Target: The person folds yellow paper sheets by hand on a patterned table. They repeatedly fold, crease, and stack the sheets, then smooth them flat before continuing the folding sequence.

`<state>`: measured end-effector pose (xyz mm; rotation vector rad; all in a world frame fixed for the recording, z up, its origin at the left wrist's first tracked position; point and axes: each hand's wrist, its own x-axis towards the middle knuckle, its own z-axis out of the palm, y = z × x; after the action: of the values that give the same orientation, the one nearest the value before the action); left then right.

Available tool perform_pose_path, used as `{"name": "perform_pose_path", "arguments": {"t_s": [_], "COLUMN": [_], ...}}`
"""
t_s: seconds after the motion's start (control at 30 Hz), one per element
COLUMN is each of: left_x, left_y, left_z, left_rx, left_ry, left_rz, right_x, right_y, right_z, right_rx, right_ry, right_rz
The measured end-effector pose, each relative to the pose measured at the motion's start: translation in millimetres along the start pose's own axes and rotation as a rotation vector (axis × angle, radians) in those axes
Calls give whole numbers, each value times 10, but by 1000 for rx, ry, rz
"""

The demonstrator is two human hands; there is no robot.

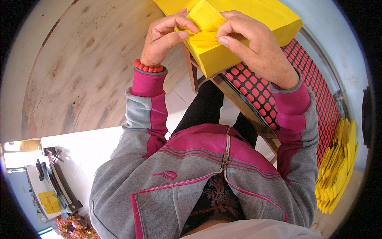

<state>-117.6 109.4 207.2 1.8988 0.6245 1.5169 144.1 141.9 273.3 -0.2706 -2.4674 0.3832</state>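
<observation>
A bright yellow boxy fabric bag [223, 53] lies at the top of the view, one end toward me, with a pointed flap [205, 16] standing up at its near end. My left hand [163, 36] grips the left side of that flap, thumb and forefinger bent at the fold. On the other side, my right hand [250, 44] pinches the fabric at the flap's base between thumb and forefinger. The flap's folded creases show between the two hands. A red bead bracelet [149, 67] circles my left wrist.
Under the bag, a table with a red-and-black checked cover [254, 91] runs along the wall on the right. Several folded yellow pieces [336, 171] are stacked at its near end. A large wooden board [91, 67] fills the left. More yellow items [49, 202] sit far lower left.
</observation>
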Motion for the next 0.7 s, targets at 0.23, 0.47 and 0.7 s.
{"name": "perform_pose_path", "arguments": {"t_s": [0.23,0.47,0.7], "left_x": [-6,3,9], "left_y": [-2,1,-6], "left_z": [-2,2,11], "left_rx": [-4,2,-5], "left_ry": [5,-2,-2], "left_rz": [-5,-3,4], "right_x": [3,-6,25], "right_y": [11,10,30], "right_z": [18,17,116], "right_rx": [0,13,54], "right_ry": [7,6,170], "right_rz": [1,23,-145]}}
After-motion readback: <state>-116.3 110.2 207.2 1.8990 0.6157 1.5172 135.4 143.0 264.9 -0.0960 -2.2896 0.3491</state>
